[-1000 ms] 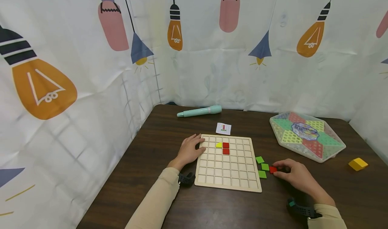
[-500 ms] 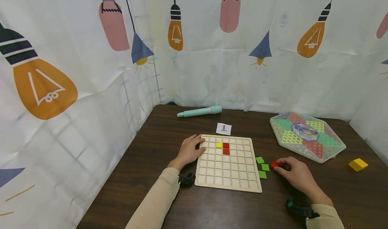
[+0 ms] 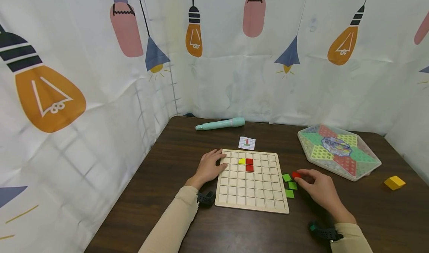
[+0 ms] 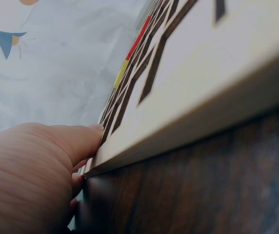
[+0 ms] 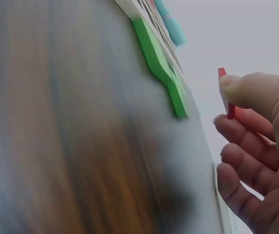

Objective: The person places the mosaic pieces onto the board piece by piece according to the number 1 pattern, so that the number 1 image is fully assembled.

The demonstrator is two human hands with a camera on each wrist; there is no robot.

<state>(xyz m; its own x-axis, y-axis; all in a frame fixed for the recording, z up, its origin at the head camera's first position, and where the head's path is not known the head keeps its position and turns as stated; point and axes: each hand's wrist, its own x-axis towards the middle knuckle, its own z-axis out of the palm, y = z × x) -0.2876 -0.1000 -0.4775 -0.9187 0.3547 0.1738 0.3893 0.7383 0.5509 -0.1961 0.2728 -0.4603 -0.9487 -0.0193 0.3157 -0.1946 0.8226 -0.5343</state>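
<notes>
Red tile (image 3: 295, 175) in right hand (image 3: 318, 189), now nearer wooden board (image 3: 251, 182)

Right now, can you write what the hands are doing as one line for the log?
right hand: pinches red tile, lifted beside green tiles | left hand: rests on wooden grid board edge | board: two red tiles, one yellow

Bright even light in the head view, soft shadows, edges bowed, both wrist views dim and badly blurred

Left hand (image 3: 209, 166) lies flat, fingers straight; right hand (image 3: 316, 188) raised, fingers pinched.
</notes>
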